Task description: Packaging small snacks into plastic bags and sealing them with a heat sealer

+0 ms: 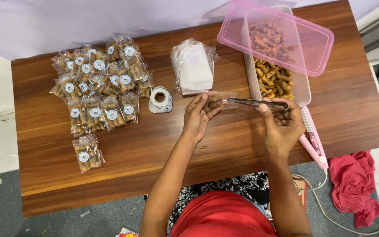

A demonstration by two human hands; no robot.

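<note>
Centre of the frame: the left hand point(197, 116) pinches a small clear pouch point(218, 102), flimsy and slippery, best held at its mouth. The right hand point(281, 127) squeezes metal tongs point(257, 103) toward it. Snack tub point(277, 79) upper right, filled packets point(99, 87) upper left, sticker roll point(160, 98) just beside.

At the left of my wooden table point(154, 149) lies a heap of filled snack packets point(99, 83) with round labels. A sticker roll point(160, 98) sits mid-table, a stack of empty bags point(194, 66) above it. A red cloth point(356, 184) lies on the floor, lower right.
</note>
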